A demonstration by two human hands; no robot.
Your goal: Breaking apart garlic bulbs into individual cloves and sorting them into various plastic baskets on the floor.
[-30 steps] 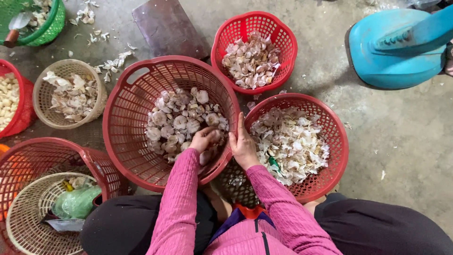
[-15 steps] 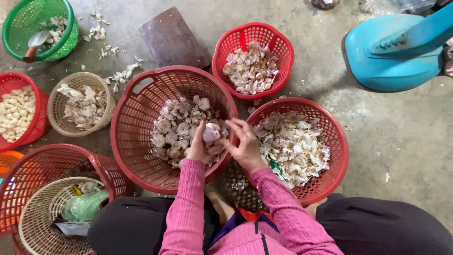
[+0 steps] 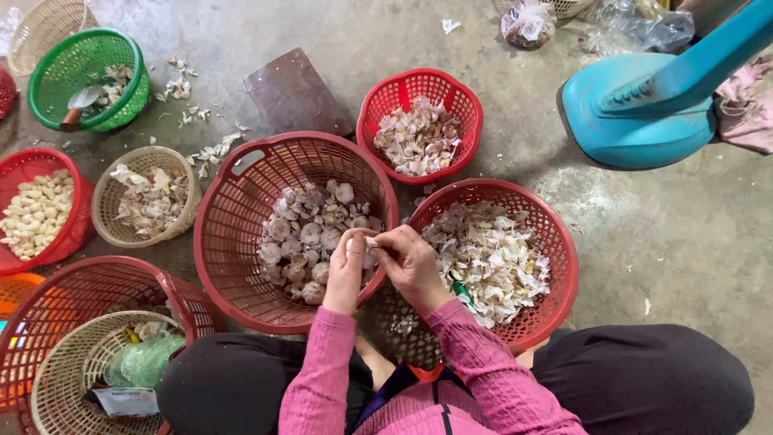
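My left hand (image 3: 346, 270) and my right hand (image 3: 409, 262) meet over the near rim of a large red basket (image 3: 233, 201) that holds whole garlic bulbs (image 3: 310, 229). Both hands grip one garlic bulb (image 3: 369, 248) between the fingertips; most of it is hidden by the fingers. To the right sits a red basket (image 3: 555, 242) full of garlic skins and pieces (image 3: 487, 258). Pink sleeves cover both forearms.
A smaller red basket (image 3: 463, 101) of skins stands behind. At left are a tan basket (image 3: 101, 201) of skins, a red basket of peeled cloves (image 3: 36, 213) and a green basket (image 3: 60, 68). A dark board (image 3: 294, 93), a teal stool (image 3: 644, 105) and nested baskets (image 3: 48, 322) surround me.
Both hands have lifted out of the bulb pile toward the basket's near rim with one bulb between them. The view has shifted, showing more of the left baskets.
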